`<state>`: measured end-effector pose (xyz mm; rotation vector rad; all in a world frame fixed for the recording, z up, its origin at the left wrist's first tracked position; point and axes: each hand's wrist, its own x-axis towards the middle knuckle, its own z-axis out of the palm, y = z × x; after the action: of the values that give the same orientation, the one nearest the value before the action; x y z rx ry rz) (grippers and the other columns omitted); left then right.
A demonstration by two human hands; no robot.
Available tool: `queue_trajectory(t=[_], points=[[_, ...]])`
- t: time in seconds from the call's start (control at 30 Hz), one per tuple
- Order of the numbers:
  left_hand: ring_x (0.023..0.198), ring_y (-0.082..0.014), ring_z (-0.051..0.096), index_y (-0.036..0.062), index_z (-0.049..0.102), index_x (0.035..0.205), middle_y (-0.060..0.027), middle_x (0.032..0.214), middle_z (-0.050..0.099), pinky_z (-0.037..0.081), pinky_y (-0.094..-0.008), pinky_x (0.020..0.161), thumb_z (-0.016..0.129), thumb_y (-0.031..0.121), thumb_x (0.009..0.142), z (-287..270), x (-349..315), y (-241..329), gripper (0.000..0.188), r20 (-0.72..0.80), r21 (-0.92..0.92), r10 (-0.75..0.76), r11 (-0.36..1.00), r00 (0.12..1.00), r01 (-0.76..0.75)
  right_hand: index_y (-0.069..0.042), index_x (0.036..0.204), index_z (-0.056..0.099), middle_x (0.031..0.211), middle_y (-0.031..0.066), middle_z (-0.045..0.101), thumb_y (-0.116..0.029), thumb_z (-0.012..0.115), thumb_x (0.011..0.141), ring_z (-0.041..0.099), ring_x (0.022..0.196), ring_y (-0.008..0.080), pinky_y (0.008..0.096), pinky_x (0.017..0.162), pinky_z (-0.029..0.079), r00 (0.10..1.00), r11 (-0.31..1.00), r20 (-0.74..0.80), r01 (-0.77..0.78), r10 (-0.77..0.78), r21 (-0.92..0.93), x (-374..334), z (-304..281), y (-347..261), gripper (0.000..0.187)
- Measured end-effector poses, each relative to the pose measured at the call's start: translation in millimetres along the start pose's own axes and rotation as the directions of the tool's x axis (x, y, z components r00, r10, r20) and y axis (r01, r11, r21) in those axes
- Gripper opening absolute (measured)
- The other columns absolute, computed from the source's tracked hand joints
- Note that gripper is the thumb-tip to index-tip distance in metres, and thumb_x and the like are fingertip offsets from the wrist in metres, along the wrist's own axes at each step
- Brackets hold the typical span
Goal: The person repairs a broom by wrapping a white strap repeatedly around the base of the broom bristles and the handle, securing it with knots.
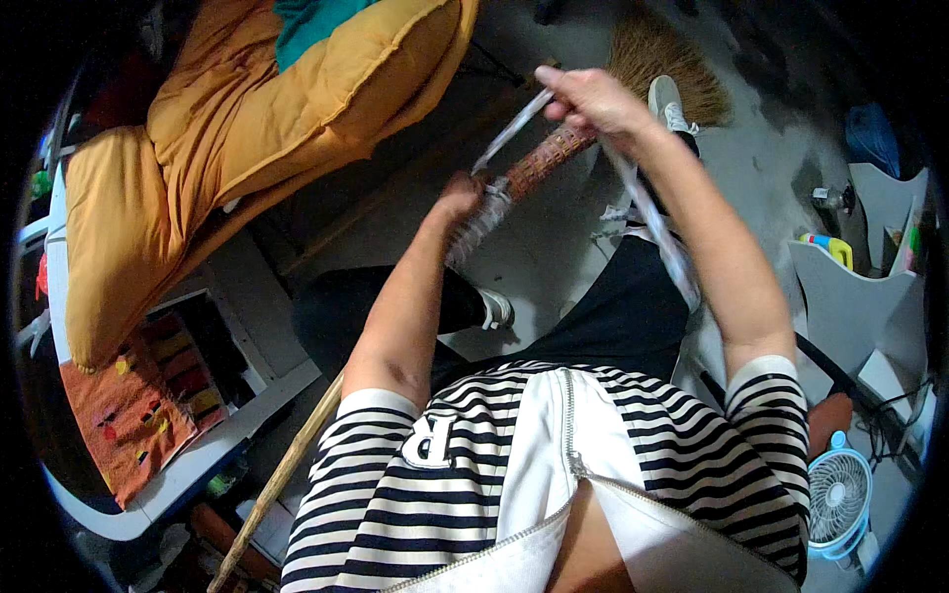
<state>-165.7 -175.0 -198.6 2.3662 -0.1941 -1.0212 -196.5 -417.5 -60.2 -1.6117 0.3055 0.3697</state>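
A straw broom lies across in front of me, its bristles [664, 61] fanned out on the floor at the top. Its reddish-brown bound neck [549, 161] slants down to the left, where pale strip is wound around it. At that wrapped part, my left hand [461, 198] is closed around the broom; its fingers are dark and partly hidden. Raised above the neck, my right hand [591, 101] pinches a whitish strip [516, 128] that runs taut to the left hand. The strip's loose length hangs from the right hand toward my thigh. The wooden handle [287, 472] emerges beside my left arm.
To the left, a yellow quilt [297, 128] is heaped over furniture beside an orange patterned cloth [129, 425]. A grey bin-like holder [850, 296] and a light-blue fan [839, 492] stand at right. My white shoe [666, 99] is near the bristles.
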Motion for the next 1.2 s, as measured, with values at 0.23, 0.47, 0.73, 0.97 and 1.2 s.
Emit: queue_trajectory(t=[0.23, 0.47, 0.73, 0.97, 1.2], points=[[0.105, -0.035, 0.052, -0.0022, 0.056, 0.104, -0.0279, 0.111, 0.052, 0.039, -0.0401, 0.089, 0.039, 0.035, 0.087, 8.0, 41.1, -29.2, 0.044, 0.209, 0.254, 0.066, 0.96, 0.976, -0.12, -0.005, 0.071, 0.058, 0.062, -0.0007, 0.049, -0.032, 0.055, 0.085, 0.045, 0.057, 0.0109, 0.026, 0.054, 0.036, 0.893, 0.7, -0.044, 0.319, -0.448, -0.639, 54.1, -56.4, -18.8, 0.03], [0.101, -0.0368, 0.053, 0.0042, 0.049, 0.118, -0.0241, 0.107, 0.054, 0.041, -0.0429, 0.086, 0.043, 0.028, 0.085, 22.1, 63.2, -52.7, 0.041, 0.038, 0.389, 0.187, 0.902, 0.982, -0.187, -0.002, 0.087, 0.057, 0.082, 0.0104, 0.056, -0.02, 0.054, 0.084, 0.056, 0.075, 0.0189, 0.029, 0.068, 0.043, 0.564, 0.672, -0.421, 0.368, -0.711, -0.642, -5.7, 24.8, 8.6, 0.018], [0.083, -0.0355, 0.058, 0.0055, 0.05, 0.108, -0.0208, 0.094, 0.058, 0.046, -0.0459, 0.068, 0.04, 0.029, 0.09, 23.5, 95.6, -76.1, 0.032, -0.375, 0.383, 0.418, 0.883, 0.827, -0.272, -0.006, 0.097, 0.052, 0.082, 0.0019, 0.054, -0.028, 0.052, 0.086, 0.051, 0.069, 0.0084, 0.0227, 0.058, 0.042, 0.902, 0.812, -0.174, -0.256, 0.396, 0.524, -38.1, 142.5, 137.5, 0.025], [0.041, -0.0116, 0.032, 0.012, 0.041, 0.08, -0.0027, 0.056, 0.04, 0.027, -0.0254, 0.036, 0.04, 0.038, 0.091, -4.1, 67.3, 25.9, 0.029, 0.255, -0.954, -0.119, 0.132, 0.96, 0.27, -0.003, 0.09, 0.047, 0.071, 0.0028, 0.05, -0.012, 0.063, 0.077, 0.051, 0.061, 0.0106, 0.0239, 0.055, 0.042, 0.835, 0.967, -0.549, 0.163, -0.03, 0.194, -10.4, 151.4, 160.0, 0.022], [0.046, -0.0133, 0.04, 0.0125, 0.047, 0.085, -0.0033, 0.059, 0.045, 0.038, -0.025, 0.04, 0.042, 0.033, 0.092, -10.2, 67.8, -5.6, 0.022, 0.133, -0.955, -0.311, 0.213, 0.941, 0.206, -0.001, 0.088, 0.054, 0.069, 0.0044, 0.057, -0.01, 0.06, 0.079, 0.053, 0.059, 0.0084, 0.0248, 0.054, 0.044, 0.845, 0.973, -0.534, 0.112, 0.013, 0.201, 8.5, 135.4, 158.2, 0.014]])
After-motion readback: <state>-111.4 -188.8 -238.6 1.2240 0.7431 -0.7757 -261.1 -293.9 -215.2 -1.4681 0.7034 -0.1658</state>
